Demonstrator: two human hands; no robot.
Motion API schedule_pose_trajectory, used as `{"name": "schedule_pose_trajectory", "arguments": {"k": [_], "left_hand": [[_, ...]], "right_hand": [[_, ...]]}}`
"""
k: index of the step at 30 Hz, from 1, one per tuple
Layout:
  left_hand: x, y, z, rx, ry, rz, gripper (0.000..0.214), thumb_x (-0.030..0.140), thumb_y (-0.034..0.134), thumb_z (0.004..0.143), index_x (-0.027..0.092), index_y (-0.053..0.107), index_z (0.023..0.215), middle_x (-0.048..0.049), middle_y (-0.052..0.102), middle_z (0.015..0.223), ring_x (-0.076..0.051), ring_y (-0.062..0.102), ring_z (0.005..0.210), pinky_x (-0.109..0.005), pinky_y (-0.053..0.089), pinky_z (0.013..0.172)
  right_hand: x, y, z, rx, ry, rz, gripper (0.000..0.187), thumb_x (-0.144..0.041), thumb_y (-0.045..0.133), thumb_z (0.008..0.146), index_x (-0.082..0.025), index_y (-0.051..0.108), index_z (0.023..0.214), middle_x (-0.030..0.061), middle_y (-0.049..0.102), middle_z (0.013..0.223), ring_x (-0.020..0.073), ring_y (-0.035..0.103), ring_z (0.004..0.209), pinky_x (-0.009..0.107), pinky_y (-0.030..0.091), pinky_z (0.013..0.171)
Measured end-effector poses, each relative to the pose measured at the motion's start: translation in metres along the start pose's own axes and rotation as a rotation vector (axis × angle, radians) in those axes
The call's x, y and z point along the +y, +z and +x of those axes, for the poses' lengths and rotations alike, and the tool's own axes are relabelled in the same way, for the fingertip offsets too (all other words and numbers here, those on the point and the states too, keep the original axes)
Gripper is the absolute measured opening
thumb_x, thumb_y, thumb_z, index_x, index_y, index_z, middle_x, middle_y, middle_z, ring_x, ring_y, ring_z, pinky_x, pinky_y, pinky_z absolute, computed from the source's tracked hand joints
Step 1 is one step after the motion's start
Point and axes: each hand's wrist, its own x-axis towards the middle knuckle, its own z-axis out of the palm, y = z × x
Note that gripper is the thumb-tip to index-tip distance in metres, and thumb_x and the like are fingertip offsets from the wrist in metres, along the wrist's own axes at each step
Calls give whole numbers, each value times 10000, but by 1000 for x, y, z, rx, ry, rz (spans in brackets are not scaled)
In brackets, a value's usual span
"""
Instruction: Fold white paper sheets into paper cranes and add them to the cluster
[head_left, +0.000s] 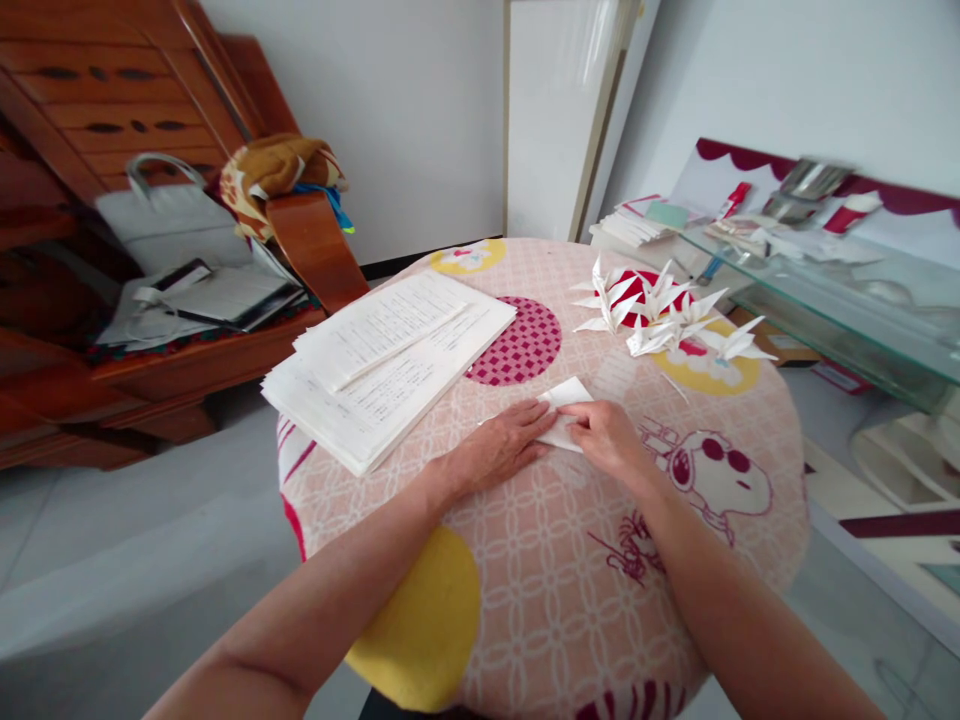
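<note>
A small folded piece of white paper (564, 432) lies on the round table in front of me. My left hand (504, 438) rests flat with its fingers stretched out, the fingertips pressing on the paper's left side. From the right, my right hand (609, 432) grips the paper's edge, its index finger lying across the top and its other fingers curled. Farther back on the right stand several white origami cranes (667, 305) in a cluster. A stack of handwritten sheets (405, 370) lies to the left of my hands, with a narrower bundle on top.
A patterned pink cloth (540, 560) covers the table. On the right is a glass shelf (840, 300) bearing a metal pot (814, 180) and papers. To the left stands a wooden bench (172, 370) with a pale bag (169, 215) and a brown blanket (277, 175).
</note>
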Motion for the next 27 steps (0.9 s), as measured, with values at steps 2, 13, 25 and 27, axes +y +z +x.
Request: {"name": "schedule_pose_trajectory", "arguments": {"k": [2,13,25,27], "left_hand": [[0,0,0,-26,2,4,499,387,387,1028,181,410,1482,-146,396,1568,-256,328,1480,-441,337,1199],[4,-7,3,-118,55,50,564,514,357,1012,245,429,1501,-137,274,1627,-311,218,1517,-488,242,1216],[0,-2,2,-88,71,52,586,565,335,999,282,420,1505,-105,247,1641,-312,230,1511,-500,255,1207],[0,-2,2,-84,69,49,579,560,346,998,282,429,1500,-108,250,1639,-315,235,1508,-501,261,1204]], "right_hand": [[5,-4,0,-49,71,153,411,-152,602,791,-143,750,1174,42,727,742,162,615,642,240,409,601],[10,-17,-14,-88,119,238,517,-111,632,735,-63,688,1247,20,688,661,150,603,614,231,432,610],[16,-16,-30,-39,68,45,584,-78,538,778,-68,607,1358,62,728,738,167,614,659,252,444,674],[17,-16,-32,-40,78,19,583,-78,540,776,-76,614,1354,70,738,769,167,624,677,253,451,694]]}}
